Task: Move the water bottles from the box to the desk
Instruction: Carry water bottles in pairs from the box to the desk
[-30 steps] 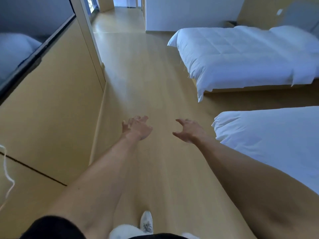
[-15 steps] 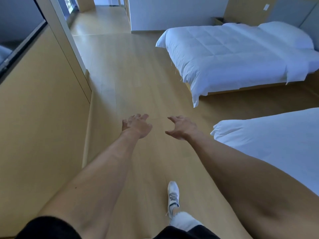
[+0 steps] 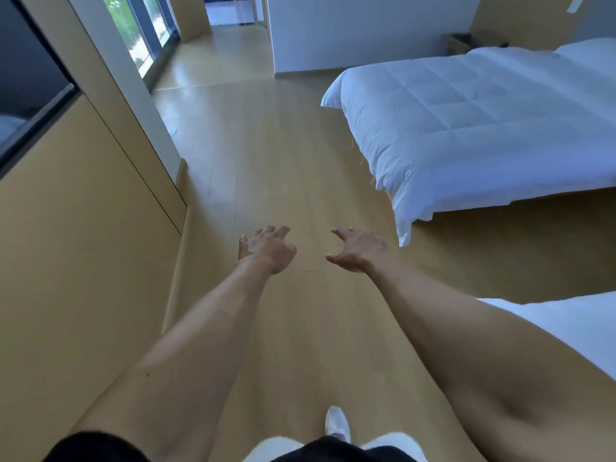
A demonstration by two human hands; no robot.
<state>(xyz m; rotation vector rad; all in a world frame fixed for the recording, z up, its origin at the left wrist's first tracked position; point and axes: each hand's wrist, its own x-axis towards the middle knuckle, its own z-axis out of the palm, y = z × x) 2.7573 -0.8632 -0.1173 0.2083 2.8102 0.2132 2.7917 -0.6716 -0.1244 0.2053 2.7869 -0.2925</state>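
Both arms reached forward over the wooden floor (image 3: 266, 181), bare from black short sleeves. The left hand (image 3: 266, 250) hung palm down, its fingers spread and loosely bent, gripping nothing. The right hand (image 3: 358, 250) sat level with it and just apart, thumb pointing inward toward the left hand, fingers relaxed and slightly curved, also holding nothing. A strip of bare floor showed between the two hands.

No water bottle could be seen anywhere in the view, and neither a box of bottles nor the bench showed, so where the bottles lay relative to the hands could not be told. A small open-topped brown container (image 3: 461, 45) stood against the far wall behind the far bed; what it was and what it held were too small and dim to make out.

The far bed (image 3: 483, 118), covered in a white quilted duvet, stood to the right and ahead of the hands, its near corner hanging close to the floor just beyond the right hand. A second white-covered bed (image 3: 573, 328) lay at the right edge, partly behind the right forearm. To the left ran a tan panelled wall (image 3: 83, 245) with a dark glass pane (image 3: 30, 81) set high in it, and farther on a window (image 3: 140, 31) showed greenery outside. One white shoe (image 3: 337, 425) stood on the floor at the bottom of the view, below the arms.
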